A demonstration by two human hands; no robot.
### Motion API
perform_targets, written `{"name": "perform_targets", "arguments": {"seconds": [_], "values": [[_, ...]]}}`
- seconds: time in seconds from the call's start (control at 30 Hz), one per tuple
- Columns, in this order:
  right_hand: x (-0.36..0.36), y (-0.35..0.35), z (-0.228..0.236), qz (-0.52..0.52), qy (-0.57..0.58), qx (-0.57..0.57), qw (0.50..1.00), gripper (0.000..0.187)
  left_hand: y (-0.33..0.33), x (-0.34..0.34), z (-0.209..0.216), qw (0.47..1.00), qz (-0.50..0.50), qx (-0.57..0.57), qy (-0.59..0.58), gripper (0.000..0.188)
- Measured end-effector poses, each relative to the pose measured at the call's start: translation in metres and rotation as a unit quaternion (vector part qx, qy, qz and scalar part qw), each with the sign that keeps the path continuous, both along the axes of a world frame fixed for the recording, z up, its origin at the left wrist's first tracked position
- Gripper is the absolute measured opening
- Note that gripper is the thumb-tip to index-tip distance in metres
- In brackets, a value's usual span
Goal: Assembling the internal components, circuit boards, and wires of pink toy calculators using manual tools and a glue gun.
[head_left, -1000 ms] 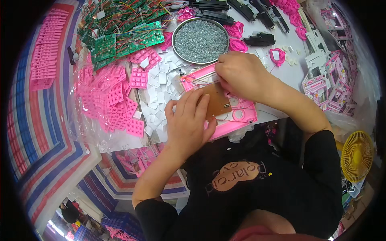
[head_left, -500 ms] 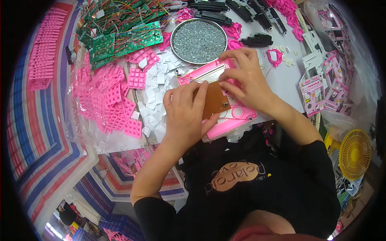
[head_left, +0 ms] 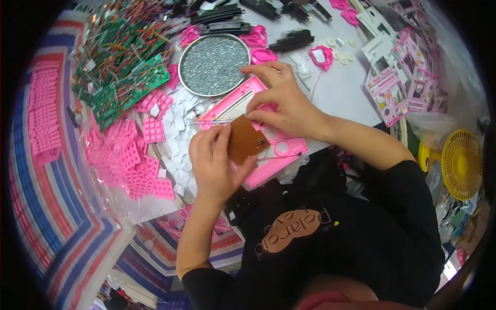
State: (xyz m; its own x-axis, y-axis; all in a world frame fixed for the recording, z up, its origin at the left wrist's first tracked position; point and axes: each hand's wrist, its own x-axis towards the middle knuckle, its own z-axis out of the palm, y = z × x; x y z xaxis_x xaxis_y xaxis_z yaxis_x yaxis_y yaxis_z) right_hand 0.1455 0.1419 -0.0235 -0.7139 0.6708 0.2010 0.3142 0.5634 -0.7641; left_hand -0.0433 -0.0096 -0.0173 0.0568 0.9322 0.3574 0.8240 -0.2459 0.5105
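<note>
A brown circuit board point(head_left: 244, 143) is tilted over an open pink plastic housing point(head_left: 266, 177). My left hand point(head_left: 211, 164) grips the board by its left side, fingers along the top and thumb near the lower edge. At the board's upper corner, the thumb and index finger of my right hand point(head_left: 289, 106) are pinched together; whatever is between them is too small to make out. Thin wires run from the board area across the housing. Just beyond lies a round metal dish point(head_left: 180, 70) filled with small silvery screws point(head_left: 214, 64).
Wired green circuit boards point(head_left: 132, 82) are heaped at the far left. Nearer are pink keypads point(head_left: 132, 163) and white paper squares point(head_left: 179, 124). Black plastic parts point(head_left: 292, 40) and pink rings point(head_left: 321, 58) lie at the back. Printed cards point(head_left: 385, 98) and a yellow fan point(head_left: 461, 164) are on the right.
The whole view has turned, so the table things sit further left in it. Both hands remain at the brown board, which now lies flatter to view.
</note>
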Motion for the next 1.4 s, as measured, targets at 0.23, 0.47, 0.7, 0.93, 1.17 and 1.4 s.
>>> {"name": "perform_targets", "arguments": {"seconds": [0.23,0.47,0.7,0.93,1.17,1.4], "values": [[0.001,0.0,-0.004,0.002,0.003,0.012,1.0,0.009,0.002,0.002,0.002,1.0,-0.007,-0.002,0.025,0.08],[-0.003,0.003,0.01,0.01,-0.064,0.027,0.998,0.007,0.001,0.002,0.003,0.999,-0.004,-0.017,0.041,0.081],[-0.005,0.01,0.007,0.028,-0.076,0.06,0.995,0.006,0.008,0.002,0.013,0.992,-0.019,-0.067,0.102,0.082],[0.017,0.013,0.012,0.072,0.021,0.147,0.986,0.01,0.008,0.002,0.01,0.993,-0.02,-0.053,0.104,0.084],[0.02,0.009,0.015,0.085,0.04,0.193,0.977,0.01,0.011,0.002,0.019,0.989,-0.028,-0.084,0.122,0.083],[0.019,0.007,0.011,0.1,0.029,0.197,0.975,0.012,0.017,0.004,0.029,0.98,-0.032,-0.118,0.157,0.081]]}}
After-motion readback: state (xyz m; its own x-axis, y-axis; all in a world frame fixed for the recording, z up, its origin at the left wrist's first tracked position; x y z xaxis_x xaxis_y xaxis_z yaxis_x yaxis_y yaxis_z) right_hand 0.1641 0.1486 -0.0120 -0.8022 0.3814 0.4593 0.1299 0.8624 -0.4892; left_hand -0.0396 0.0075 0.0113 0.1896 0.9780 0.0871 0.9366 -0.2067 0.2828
